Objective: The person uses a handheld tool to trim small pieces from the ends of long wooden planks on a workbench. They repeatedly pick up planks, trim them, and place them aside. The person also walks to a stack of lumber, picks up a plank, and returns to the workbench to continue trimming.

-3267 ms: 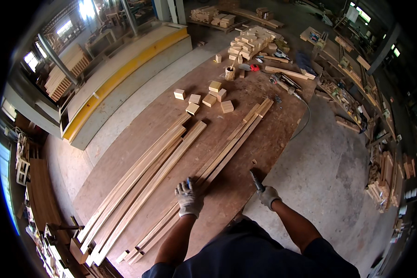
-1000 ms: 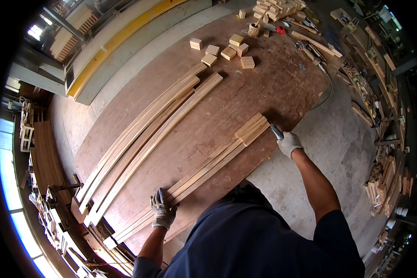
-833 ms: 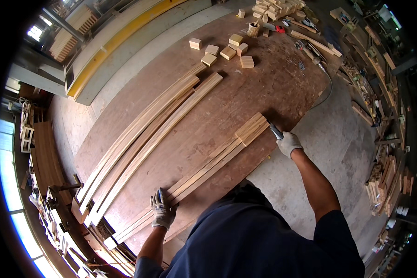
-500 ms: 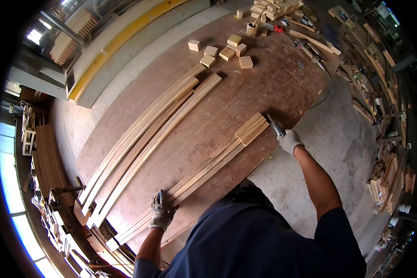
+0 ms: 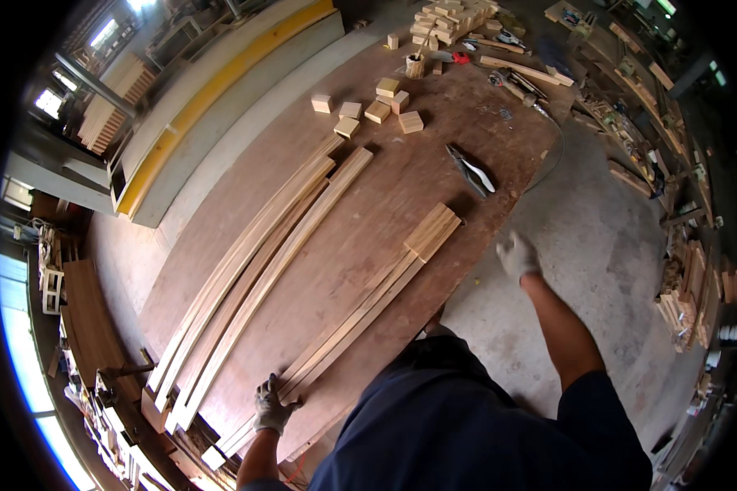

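My left hand wears a pale work glove and is closed over a pair of long, narrow wooden strips toward their near left end. At the strips' far right end lies a short wooden block, in line with them. My right hand, also gloved, is off the table's near edge over the floor. Its fingers are apart and slightly blurred, and it holds nothing. Beyond the block, a pair of pliers with black and white handles rests on the brown tabletop.
More long wooden strips lie side by side at the left. Several small wood blocks are scattered farther back, before a pile of blocks. A corded power tool lies at the far right, its cord hanging over the edge.
My right hand has let go of the pliers, now lying on the table, and drawn back past the edge. My left hand stays on the strips. The view has shifted slightly.
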A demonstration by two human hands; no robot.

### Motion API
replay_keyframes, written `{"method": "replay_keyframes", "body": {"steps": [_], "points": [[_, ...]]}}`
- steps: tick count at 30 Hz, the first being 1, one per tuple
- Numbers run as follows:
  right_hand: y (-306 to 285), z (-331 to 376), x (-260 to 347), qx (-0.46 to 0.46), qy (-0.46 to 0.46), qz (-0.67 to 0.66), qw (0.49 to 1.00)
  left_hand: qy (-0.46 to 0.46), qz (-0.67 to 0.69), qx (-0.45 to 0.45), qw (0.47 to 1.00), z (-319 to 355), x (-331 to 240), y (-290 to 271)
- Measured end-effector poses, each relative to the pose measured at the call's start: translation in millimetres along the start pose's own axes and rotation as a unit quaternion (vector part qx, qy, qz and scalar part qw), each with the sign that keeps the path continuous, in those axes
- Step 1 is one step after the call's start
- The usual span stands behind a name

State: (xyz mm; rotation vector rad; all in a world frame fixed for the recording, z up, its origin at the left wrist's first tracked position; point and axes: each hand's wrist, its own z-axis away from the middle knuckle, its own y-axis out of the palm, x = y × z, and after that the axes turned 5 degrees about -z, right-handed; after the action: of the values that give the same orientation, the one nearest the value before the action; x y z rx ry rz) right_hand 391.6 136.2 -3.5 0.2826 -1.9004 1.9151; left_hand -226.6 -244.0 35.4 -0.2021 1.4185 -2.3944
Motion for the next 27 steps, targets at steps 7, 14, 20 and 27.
{"method": "replay_keyframes", "body": {"steps": [7, 14, 20, 27], "points": [[50, 290, -181, 0.556, 0.193, 0.16, 0.793, 0.049, 0.028, -0.088, 0.995, -12, -23, 3], [31, 447, -108, 0.485, 0.323, 0.01, 0.813, 0.27, -0.322, -0.215, 0.882, -57, 122, 148], [25, 415, -132, 0.429, 0.22, -0.03, 0.875, 0.184, -0.032, 0.085, 0.979, -34, -96, 15], [65, 423, -175, 0.252, 0.137, -0.059, 0.956, 0.273, 0.107, 0.222, 0.93, 9, -219, -37]]}}
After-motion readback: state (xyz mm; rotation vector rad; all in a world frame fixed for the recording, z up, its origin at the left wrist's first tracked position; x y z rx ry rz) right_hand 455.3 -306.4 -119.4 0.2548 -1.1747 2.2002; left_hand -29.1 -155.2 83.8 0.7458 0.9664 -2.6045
